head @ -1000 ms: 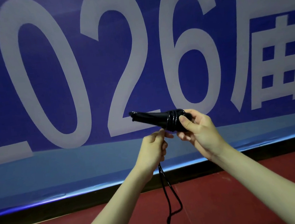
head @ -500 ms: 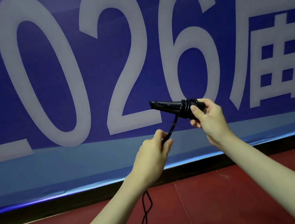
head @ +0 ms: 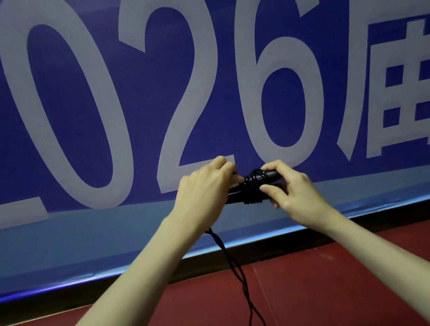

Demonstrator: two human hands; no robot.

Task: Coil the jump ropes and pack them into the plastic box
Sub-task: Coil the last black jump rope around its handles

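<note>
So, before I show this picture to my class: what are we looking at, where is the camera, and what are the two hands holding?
There is no machine here. A person wears one camera on the head, so you see their own two bare arms reaching forward.

The right hand has its grip round the black jump rope handles, which lie side by side with rope wound round their middle. The left hand is closed at the other end of the handles, where the rope comes off; exactly what its fingers pinch is hidden. The loose rope hangs down below the left wrist.

Behind is a blue banner with large pale figures, and below it a dark red floor. No plastic box is in view.
</note>
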